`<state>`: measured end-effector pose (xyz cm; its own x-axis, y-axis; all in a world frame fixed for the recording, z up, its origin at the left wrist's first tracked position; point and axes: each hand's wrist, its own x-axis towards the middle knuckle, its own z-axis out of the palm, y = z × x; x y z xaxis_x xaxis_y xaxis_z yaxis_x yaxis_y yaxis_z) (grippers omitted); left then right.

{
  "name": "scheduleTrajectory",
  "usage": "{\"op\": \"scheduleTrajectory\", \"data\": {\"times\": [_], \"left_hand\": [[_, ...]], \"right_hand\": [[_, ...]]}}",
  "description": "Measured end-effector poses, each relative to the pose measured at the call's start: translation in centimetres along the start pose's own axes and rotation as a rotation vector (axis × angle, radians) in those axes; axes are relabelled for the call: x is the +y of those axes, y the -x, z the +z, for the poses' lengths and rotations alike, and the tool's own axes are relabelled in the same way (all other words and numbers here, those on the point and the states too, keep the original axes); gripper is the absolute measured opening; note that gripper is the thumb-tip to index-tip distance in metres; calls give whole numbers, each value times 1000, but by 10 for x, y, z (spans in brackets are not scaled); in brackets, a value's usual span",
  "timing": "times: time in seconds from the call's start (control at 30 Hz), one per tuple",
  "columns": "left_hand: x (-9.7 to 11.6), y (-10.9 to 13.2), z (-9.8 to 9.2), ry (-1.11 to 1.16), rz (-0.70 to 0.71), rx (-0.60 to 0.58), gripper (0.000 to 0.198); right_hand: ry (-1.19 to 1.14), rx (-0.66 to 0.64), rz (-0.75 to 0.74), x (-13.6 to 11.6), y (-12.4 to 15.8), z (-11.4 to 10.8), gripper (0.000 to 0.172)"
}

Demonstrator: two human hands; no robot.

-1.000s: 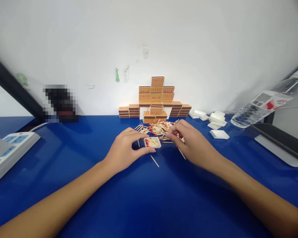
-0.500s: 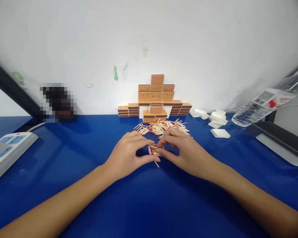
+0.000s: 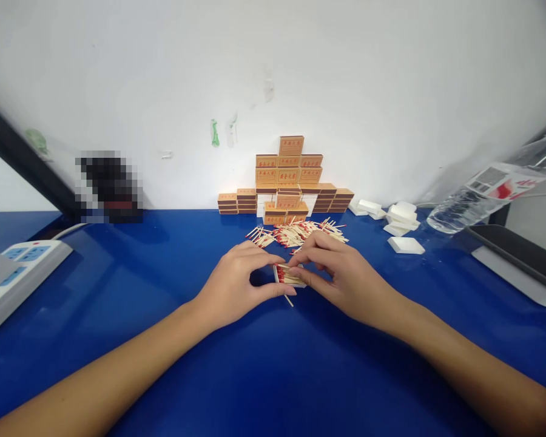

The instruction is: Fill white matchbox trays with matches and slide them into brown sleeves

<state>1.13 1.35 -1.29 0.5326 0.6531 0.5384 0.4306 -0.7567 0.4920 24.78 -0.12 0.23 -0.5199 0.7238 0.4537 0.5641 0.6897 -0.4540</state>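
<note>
A small white tray (image 3: 304, 284) filled with red-tipped matches (image 3: 291, 277) lies on the blue table between my hands. My left hand (image 3: 243, 281) grips it at its left end, thumb on the near side and forefinger on the far side. The fingers of my right hand (image 3: 334, 267) are pinched over the matches in the tray; whether a match is between them is too small to tell. One loose match (image 3: 290, 301) rests by my left thumb. Behind the hands is a heap of loose matches (image 3: 295, 232).
Stacked orange matchboxes (image 3: 289, 176) stand against the wall. White trays (image 3: 403, 215) lie right of them, near a tilted plastic bottle (image 3: 486, 188) and a dark flat object (image 3: 519, 255). A power strip (image 3: 31, 273) is at the left on the blue table (image 3: 273, 376).
My right fingers have shifted slightly off the matches, and more of the tray and its contents shows. The whole view has moved a little.
</note>
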Motion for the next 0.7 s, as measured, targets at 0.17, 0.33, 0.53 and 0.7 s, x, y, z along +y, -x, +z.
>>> {"op": "scheduleTrajectory", "data": {"times": [0.17, 0.33, 0.53, 0.7], "left_hand": [[-3, 0, 0, -1, -27, 68, 39], [-3, 0, -1, -14, -5, 70, 38], [-7, -2, -5, -41, -40, 78, 38], [-11, -4, -11, -77, -120, 154, 40]], "right_hand": [[62, -5, -15, 2, 1, -4, 8], [80, -29, -32, 2, 0, -8, 9], [192, 5, 122, 17, 0, -14, 9], [256, -150, 228, 35, 3, -13, 10]]}}
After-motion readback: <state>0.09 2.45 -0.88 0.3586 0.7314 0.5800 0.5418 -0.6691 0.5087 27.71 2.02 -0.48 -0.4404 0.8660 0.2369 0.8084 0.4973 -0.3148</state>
